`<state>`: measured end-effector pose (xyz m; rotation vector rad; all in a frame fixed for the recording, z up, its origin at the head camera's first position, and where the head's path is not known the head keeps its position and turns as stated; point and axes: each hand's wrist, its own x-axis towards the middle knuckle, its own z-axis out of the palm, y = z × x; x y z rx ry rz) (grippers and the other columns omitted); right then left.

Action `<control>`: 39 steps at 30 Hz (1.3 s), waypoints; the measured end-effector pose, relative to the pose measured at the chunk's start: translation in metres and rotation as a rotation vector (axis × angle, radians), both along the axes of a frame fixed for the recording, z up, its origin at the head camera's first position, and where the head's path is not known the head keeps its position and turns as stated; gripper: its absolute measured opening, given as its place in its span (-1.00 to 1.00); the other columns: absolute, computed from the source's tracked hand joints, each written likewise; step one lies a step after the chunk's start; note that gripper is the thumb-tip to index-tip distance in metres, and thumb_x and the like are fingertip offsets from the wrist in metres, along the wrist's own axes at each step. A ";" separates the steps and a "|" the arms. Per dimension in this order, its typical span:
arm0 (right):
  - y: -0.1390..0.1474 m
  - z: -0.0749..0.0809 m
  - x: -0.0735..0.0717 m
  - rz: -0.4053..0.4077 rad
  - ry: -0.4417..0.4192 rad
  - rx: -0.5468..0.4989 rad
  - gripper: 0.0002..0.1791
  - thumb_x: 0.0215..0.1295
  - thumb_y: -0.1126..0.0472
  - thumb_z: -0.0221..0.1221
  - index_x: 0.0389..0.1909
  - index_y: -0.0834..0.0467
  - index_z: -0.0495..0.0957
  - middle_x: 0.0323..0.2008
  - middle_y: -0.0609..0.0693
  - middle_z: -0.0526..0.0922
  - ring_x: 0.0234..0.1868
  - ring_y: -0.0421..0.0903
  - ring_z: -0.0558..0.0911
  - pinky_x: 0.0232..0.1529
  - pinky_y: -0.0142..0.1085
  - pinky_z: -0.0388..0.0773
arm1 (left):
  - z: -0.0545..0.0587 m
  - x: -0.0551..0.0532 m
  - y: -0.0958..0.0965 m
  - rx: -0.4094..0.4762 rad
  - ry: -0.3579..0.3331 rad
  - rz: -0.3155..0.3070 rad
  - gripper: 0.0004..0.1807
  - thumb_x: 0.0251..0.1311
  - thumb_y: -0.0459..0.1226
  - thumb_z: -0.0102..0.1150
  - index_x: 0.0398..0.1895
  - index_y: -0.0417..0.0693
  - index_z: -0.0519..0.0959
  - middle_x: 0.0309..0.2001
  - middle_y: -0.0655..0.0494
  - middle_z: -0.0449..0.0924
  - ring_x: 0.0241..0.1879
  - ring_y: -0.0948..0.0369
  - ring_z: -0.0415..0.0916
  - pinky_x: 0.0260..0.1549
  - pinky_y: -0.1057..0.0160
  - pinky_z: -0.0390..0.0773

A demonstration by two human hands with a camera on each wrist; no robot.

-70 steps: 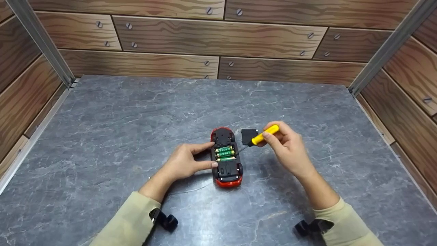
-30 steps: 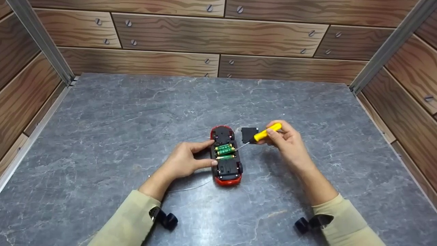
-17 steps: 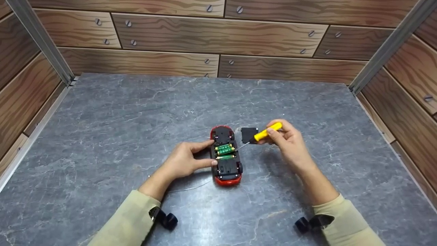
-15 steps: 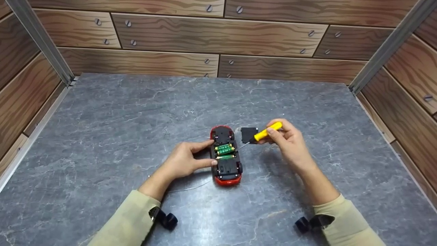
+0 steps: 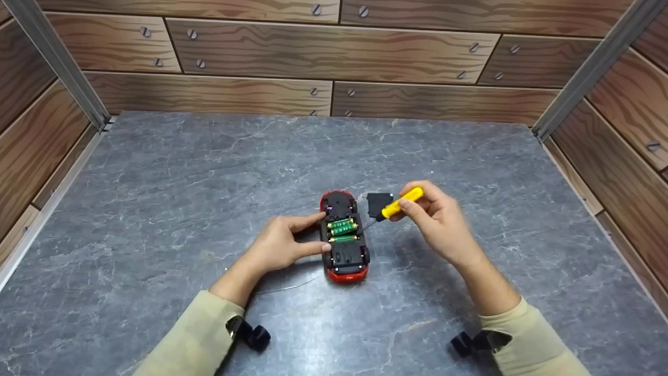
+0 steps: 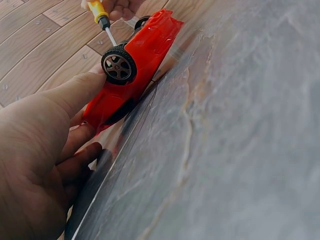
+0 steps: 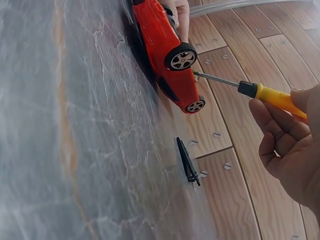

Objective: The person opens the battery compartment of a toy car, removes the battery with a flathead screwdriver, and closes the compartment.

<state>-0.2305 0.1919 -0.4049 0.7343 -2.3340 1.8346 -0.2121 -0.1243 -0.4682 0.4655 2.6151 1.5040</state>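
Note:
A red toy car point(image 5: 347, 275) lies upside down on the table, its black underside up and battery compartment uncovered. Three green batteries point(image 5: 343, 230) are inside; the two far ones slant, with their right ends raised. My left hand point(image 5: 276, 244) holds the car's left side by thumb and fingers, the thumb by a wheel point(image 6: 118, 66). My right hand point(image 5: 441, 224) grips the yellow handle of a screwdriver point(image 5: 402, 203). Its shaft points down-left to the right ends of the batteries; in the right wrist view the tip meets a battery end point(image 7: 196, 76) above the car's edge.
A black battery cover point(image 5: 379, 202) lies on the table right of the car, partly behind the screwdriver. A thin wire point(image 5: 292, 287) runs from the car towards the left forearm. Wood-patterned walls point(image 5: 334, 52) stand around the grey marbled table point(image 5: 235, 156).
Since the oldest frame the two far batteries have tilted, right ends up. The screwdriver handle shifted right, then a little back left. The left hand keeps its hold on the car.

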 end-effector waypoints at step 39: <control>-0.008 0.001 0.007 -0.039 0.115 0.174 -0.92 0.50 0.37 0.27 -0.06 0.24 0.62 -0.27 0.01 0.81 -0.31 -0.03 0.81 -0.26 -0.30 0.75 | 0.000 0.001 0.000 -0.011 0.036 0.002 -0.22 0.09 0.04 0.64 0.42 0.16 0.60 0.29 0.13 0.64 0.36 0.11 0.53 0.45 0.06 0.38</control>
